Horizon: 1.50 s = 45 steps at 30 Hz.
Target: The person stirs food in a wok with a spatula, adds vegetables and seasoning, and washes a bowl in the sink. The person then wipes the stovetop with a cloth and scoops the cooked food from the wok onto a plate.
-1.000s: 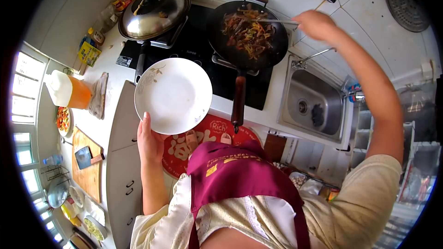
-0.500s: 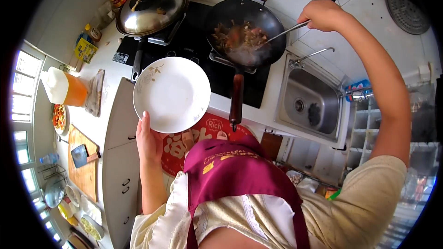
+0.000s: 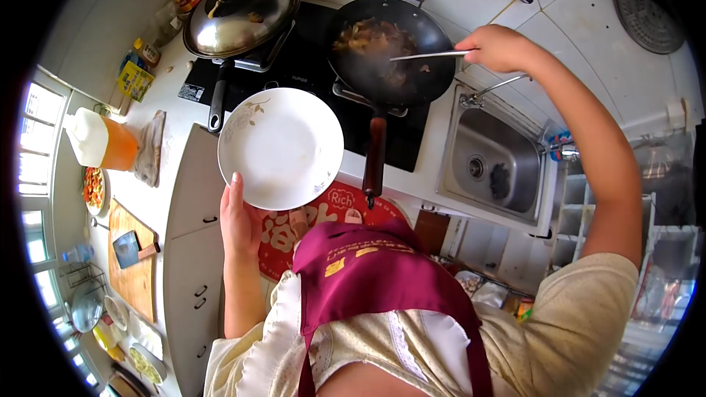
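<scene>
My left hand (image 3: pixel 239 220) grips the lower left rim of a white plate (image 3: pixel 279 151) with a leaf-and-flower pattern, thumb on top. Nothing lies on the plate, which hovers in front of the stove. Closed around the metal handle of a spatula (image 3: pixel 426 55), my right hand (image 3: pixel 500 48) is above the right rim of a black wok (image 3: pixel 434 77). The spatula's tip reaches into the wok, its blade hard to make out in the steam. Browned, sliced food (image 3: pixel 371 37) is gathered at the wok's far left side, with a few bits on the near right.
A lidded pan (image 3: pixel 239 18) stands left of the wok on the black stove (image 3: pixel 309 66). A sink (image 3: pixel 493 162) is at right. On the left counter are an orange-filled jug (image 3: pixel 110 143), a cutting board (image 3: pixel 132 279) and a cleaver (image 3: pixel 129 248). The wok's handle (image 3: pixel 376 154) points toward me.
My right hand has moved down and left, and the spatula lies flatter. The food has shifted to the wok's far left side. The plate has moved slightly right in my left hand.
</scene>
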Motion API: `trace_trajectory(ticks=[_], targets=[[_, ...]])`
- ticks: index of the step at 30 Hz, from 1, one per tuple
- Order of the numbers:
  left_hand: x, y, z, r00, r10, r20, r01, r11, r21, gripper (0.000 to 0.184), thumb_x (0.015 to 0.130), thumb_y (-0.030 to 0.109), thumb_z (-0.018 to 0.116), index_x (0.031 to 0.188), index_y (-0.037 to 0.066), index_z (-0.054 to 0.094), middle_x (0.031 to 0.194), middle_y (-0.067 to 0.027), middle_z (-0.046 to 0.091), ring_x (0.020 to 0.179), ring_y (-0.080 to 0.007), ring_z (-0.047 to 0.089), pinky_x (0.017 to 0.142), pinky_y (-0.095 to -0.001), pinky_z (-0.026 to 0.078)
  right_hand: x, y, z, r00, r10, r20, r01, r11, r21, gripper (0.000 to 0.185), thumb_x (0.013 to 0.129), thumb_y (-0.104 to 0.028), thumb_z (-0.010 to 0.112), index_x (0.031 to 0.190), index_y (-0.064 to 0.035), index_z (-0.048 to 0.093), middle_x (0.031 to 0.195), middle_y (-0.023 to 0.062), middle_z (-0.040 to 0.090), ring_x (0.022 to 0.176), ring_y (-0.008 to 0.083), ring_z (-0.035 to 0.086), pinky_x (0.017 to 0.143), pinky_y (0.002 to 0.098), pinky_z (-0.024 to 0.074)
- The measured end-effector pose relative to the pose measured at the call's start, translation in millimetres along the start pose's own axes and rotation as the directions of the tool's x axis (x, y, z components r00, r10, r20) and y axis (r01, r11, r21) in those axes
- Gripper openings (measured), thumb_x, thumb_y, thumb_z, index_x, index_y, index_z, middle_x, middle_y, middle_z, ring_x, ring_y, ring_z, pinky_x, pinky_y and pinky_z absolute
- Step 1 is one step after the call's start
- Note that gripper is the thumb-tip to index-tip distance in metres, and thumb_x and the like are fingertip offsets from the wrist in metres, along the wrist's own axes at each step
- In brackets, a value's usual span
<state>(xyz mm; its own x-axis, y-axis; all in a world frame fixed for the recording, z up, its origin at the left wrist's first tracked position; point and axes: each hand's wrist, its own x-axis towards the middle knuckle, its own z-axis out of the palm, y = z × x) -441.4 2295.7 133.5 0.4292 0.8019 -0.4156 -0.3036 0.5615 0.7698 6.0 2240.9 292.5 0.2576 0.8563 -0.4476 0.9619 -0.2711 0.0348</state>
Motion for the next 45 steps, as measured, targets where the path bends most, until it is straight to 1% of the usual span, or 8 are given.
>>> trace_trajectory(ticks=[6, 9, 12, 24, 28, 37, 43, 45], targets=[[-2, -2, -10, 1.000, 0.011, -0.009, -0.011, 1.000, 0.010, 0.046, 0.098, 0.032, 0.041, 0.129, -0.002, 0.040, 0.120, -0.0137, 0.054, 0.108, -0.0253, 0.057, 0.087, -0.0397, 0.050, -57, 22, -54, 0.898, 0.402, 0.179, -0.439, 0.844, 0.307, 0.036, 0.087, -0.018, 0.054, 0.123, -0.0130, 0.059, 0.059, -0.0030, 0.042, 0.046, 0.0048, 0.034, 0.040, 0.0213, 0.0275], [-3, -2, -10, 1.000, -0.021, -0.021, 0.022, 0.999, 0.039, 0.045, 0.098, 0.032, 0.040, 0.128, -0.002, 0.041, 0.119, -0.0137, 0.055, 0.107, -0.0252, 0.057, 0.086, -0.0395, 0.050, -42, 39, -44, 0.906, 0.415, 0.081, -0.420, 0.864, 0.278, 0.035, 0.087, -0.023, 0.056, 0.119, -0.0109, 0.060, 0.072, 0.0058, 0.057, 0.053, 0.0144, 0.050, 0.044, 0.0297, 0.0395], [-4, -1, -4, 1.000, -0.010, -0.025, 0.011, 0.999, 0.038, 0.045, 0.098, 0.032, 0.040, 0.128, -0.002, 0.041, 0.119, -0.0137, 0.055, 0.106, -0.0248, 0.058, 0.085, -0.0390, 0.052, 14, 69, 36, 0.967, -0.005, -0.256, 0.000, 1.000, -0.022, 0.034, 0.087, -0.022, 0.055, 0.118, -0.0101, 0.059, 0.086, 0.0120, 0.064, 0.078, 0.0238, 0.062, 0.066, 0.0365, 0.0493], [-7, -5, -12, 0.999, 0.006, -0.038, -0.005, 1.000, 0.004, 0.046, 0.098, 0.032, 0.041, 0.129, -0.002, 0.039, 0.122, -0.0138, 0.053, 0.109, -0.0252, 0.056, 0.087, -0.0400, 0.050, -46, -6, -54, 0.995, 0.091, 0.040, -0.055, 0.840, -0.539, 0.029, 0.079, -0.013, 0.063, 0.108, -0.0138, 0.067, 0.100, 0.0096, 0.066, 0.096, 0.0266, 0.061, 0.083, 0.0368, 0.0479], [-6, -5, -10, 0.999, -0.002, -0.054, 0.002, 1.000, -0.012, 0.046, 0.098, 0.032, 0.042, 0.129, -0.002, 0.040, 0.122, -0.0137, 0.053, 0.109, -0.0253, 0.055, 0.088, -0.0400, 0.049, -13, -6, -24, 0.964, -0.012, -0.265, -0.108, 0.893, -0.436, 0.025, 0.078, -0.011, 0.061, 0.101, -0.0152, 0.068, 0.099, 0.0076, 0.067, 0.096, 0.0268, 0.061, 0.081, 0.0384, 0.0490], [-3, -8, -18, 0.996, -0.029, -0.082, 0.029, 1.000, -0.001, 0.045, 0.098, 0.031, 0.042, 0.128, -0.002, 0.040, 0.121, -0.0135, 0.053, 0.109, -0.0244, 0.055, 0.088, -0.0390, 0.049, -65, -40, -49, 0.980, -0.013, 0.200, 0.074, 0.950, -0.302, 0.029, 0.082, -0.016, 0.060, 0.109, -0.0080, 0.064, 0.095, 0.0141, 0.066, 0.092, 0.0309, 0.061, 0.081, 0.0387, 0.0476], [2, -3, -15, 0.998, -0.045, -0.044, 0.045, 0.999, 0.015, 0.045, 0.098, 0.031, 0.042, 0.127, -0.002, 0.041, 0.119, -0.0125, 0.055, 0.107, -0.0237, 0.057, 0.087, -0.0378, 0.050, 24, 25, 21, 0.991, -0.092, -0.095, 0.103, 0.988, 0.116, 0.029, 0.088, -0.023, 0.054, 0.111, -0.0071, 0.062, 0.079, 0.0103, 0.063, 0.070, 0.0215, 0.060, 0.063, 0.0350, 0.0473], [0, -1, -16, 0.998, -0.049, -0.042, 0.049, 0.999, 0.002, 0.045, 0.098, 0.032, 0.041, 0.127, -0.002, 0.041, 0.119, -0.0125, 0.055, 0.106, -0.0236, 0.057, 0.086, -0.0377, 0.050, -11, 12, -15, 0.923, 0.309, 0.229, -0.375, 0.859, 0.349, 0.031, 0.089, -0.023, 0.053, 0.116, -0.0103, 0.061, 0.068, 0.0049, 0.053, 0.051, 0.0125, 0.046, 0.044, 0.0289, 0.0368]])
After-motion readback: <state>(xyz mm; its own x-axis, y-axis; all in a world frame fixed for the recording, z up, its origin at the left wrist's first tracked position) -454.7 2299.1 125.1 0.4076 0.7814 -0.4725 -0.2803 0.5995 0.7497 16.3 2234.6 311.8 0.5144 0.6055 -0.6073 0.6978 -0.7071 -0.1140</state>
